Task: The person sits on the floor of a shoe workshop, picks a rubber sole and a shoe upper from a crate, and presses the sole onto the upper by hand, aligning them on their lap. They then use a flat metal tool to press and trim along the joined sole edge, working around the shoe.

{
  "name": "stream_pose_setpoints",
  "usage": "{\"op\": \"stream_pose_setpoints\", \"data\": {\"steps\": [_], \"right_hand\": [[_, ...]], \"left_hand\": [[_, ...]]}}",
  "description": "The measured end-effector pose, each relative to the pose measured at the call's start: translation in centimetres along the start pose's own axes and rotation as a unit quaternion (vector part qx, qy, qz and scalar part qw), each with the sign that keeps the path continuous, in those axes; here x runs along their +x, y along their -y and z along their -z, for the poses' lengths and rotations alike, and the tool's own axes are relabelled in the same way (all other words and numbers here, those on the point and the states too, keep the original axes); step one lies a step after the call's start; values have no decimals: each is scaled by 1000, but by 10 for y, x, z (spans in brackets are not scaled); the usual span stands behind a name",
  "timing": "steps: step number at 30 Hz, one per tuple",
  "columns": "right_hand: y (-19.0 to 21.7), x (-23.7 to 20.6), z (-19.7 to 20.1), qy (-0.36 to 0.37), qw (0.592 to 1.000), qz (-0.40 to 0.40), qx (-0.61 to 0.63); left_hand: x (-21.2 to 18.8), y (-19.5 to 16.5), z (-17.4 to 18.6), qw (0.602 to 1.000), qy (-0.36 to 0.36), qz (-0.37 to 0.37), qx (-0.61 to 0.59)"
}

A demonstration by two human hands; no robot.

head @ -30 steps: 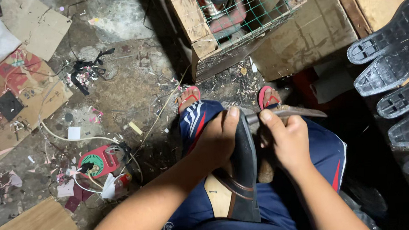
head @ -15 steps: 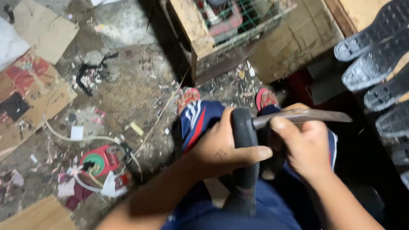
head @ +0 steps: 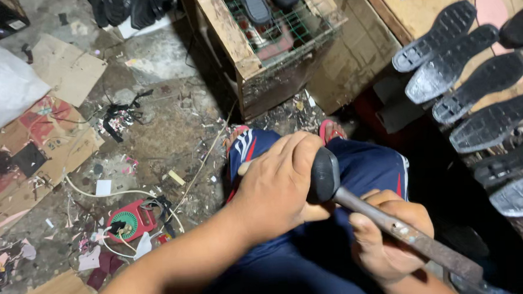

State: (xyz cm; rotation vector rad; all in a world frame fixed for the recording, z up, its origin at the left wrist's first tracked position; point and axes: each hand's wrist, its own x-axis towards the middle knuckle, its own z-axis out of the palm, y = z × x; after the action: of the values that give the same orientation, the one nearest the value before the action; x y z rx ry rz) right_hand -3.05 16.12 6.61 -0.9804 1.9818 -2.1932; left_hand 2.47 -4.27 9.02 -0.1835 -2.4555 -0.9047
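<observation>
— What is your left hand (head: pixel 278 185) doing?

— It's curled over the top of a black shoe (head: pixel 325 172), fingers wrapped round it and pressed together. Your hand covers most of the shoe; only a rounded dark end shows, above your lap in the blue shorts (head: pixel 367 165).

— And your right hand (head: pixel 388 233)?

— It's closed in a fist round a rusty metal tool (head: pixel 406 232), a long bar running from the shoe down towards the lower right. The bar's tip meets the shoe, but you can't see exactly how, since the contact is in shadow. Its far end is cut off at the frame's edge.

— What else is around you?

— A row of black soles (head: pixel 466 73) lies on the board to your right, some cut off by the frame. A wooden crate (head: pixel 232 41) with wire mesh stands ahead of your knees, holding dark footwear that's hard to make out. A red round device (head: pixel 131 221) sits on the littered floor to your left.
</observation>
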Motion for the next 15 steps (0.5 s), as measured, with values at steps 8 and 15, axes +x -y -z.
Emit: {"op": "stream_pose_setpoints", "data": {"steps": [8,15], "right_hand": [[35,37,19,38,993,-83,-77],[11,18,35,109,992,-9,-66]], "left_hand": [[-5,3,-6,999,9,5,-38],[-5,-5,3,999,14,13,-51]]}}
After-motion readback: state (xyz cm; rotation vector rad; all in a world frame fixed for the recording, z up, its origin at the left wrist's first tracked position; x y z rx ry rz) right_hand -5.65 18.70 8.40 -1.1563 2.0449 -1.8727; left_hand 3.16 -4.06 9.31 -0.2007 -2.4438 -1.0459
